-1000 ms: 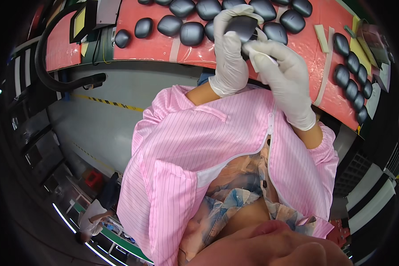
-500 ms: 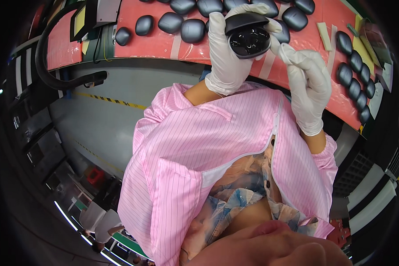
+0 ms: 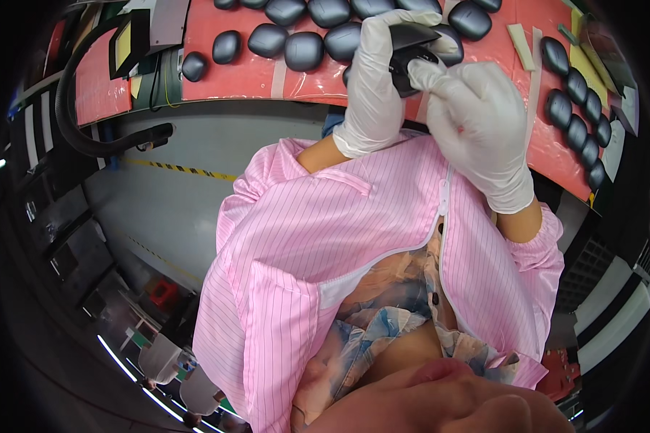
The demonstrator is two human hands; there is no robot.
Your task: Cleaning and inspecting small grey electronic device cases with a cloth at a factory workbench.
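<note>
My left hand [image 3: 374, 97], in a white glove, is wrapped round a dark earbud charging case [image 3: 403, 84] with its lid raised. The case is held above the near part of the table, its glossy black inside partly covered by fingers. My right hand [image 3: 482, 123], gloved in white too, is closed, with its fingertips pressed at the inside of the case. Whatever those fingertips may pinch is hidden. Beyond and to the left of my hands lie several shut grey-blue cases [image 3: 304, 52] of the same kind.
A red mat [image 3: 217, 88] covers the table. More cases [image 3: 575, 134] are grouped at the right, near a pale strip [image 3: 521, 47]. A black flexible hose [image 3: 66, 101] curves down past the table's left side. Behind it stands a dark box-like frame [image 3: 130, 45].
My right hand has moved left and up, from beside the case to its inside, and its back now faces up. The left hand has turned the case, hiding more of its inside.
</note>
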